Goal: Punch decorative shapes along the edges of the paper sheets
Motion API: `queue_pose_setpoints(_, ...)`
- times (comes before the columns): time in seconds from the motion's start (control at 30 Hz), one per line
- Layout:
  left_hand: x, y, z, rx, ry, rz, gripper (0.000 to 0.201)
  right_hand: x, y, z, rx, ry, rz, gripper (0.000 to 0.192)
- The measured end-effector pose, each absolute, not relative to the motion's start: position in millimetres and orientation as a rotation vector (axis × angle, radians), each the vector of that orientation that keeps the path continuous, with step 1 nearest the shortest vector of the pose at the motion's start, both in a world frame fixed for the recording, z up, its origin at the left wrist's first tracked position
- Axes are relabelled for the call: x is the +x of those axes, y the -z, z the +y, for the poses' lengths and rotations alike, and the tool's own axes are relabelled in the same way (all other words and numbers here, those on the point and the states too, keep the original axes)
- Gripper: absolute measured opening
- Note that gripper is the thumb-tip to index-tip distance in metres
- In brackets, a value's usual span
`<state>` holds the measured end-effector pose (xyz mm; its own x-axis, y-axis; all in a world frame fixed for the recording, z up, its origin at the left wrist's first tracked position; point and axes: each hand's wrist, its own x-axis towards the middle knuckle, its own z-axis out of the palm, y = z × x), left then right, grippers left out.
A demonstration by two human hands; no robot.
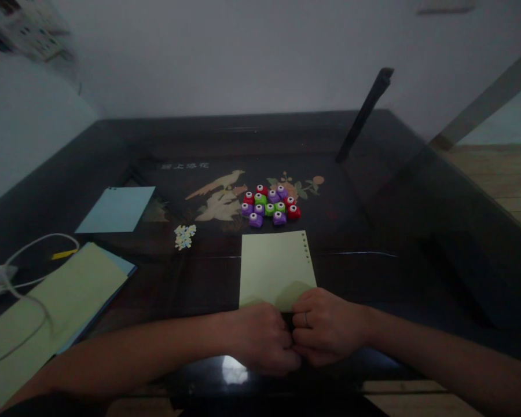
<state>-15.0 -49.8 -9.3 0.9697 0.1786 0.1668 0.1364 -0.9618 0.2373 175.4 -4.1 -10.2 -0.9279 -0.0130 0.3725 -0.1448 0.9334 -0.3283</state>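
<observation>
A pale green paper sheet (274,265) lies on the dark glossy table (399,243) right in front of me, with a row of punched holes along its right edge. My left hand (260,337) and my right hand (325,326) meet at the sheet's near edge, fingers curled together over it. What sits between the fingers is hidden. A ring shows on my right hand. Beyond the sheet is a cluster of several small craft punches (270,204) in red, purple and green.
A little heap of punched paper shapes (184,236) lies left of the sheet. A light blue sheet (118,209) sits further left; a stack of green and blue sheets (56,310) with a white cable (30,246) is at near left. A dark bar (363,114) leans at the back.
</observation>
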Motion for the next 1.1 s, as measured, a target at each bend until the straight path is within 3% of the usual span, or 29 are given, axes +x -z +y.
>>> queue_pose_setpoints(0.6,-10.5,3.8,-47.2,2.933,-0.192,0.245,0.013,175.5,11.2,-1.4,0.149,-0.406,-2.737,0.034)
queue_pose_setpoints(1.1,-16.4,14.3,-49.7,2.81,-0.344,0.22,0.017,174.9,13.1,-3.4,0.158,-0.479,-2.625,0.039)
